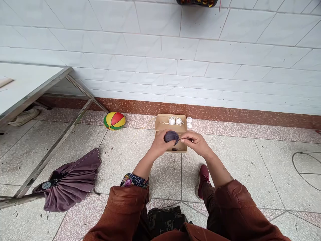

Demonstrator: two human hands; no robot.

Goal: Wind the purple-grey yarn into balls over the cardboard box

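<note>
Dark purple-grey round ball of wound yarn [171,136] rests cupped in the left hand [161,143] above an open tan cardboard box [159,126], its thin dark strand [180,139] pinched by the right hand [197,144]; probably light and soft, it is best held loosely around its sides.

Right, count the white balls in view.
4 white balls: two in the far cardboard tray, two on the floor just right of it. More may be hidden behind the tray.
</note>
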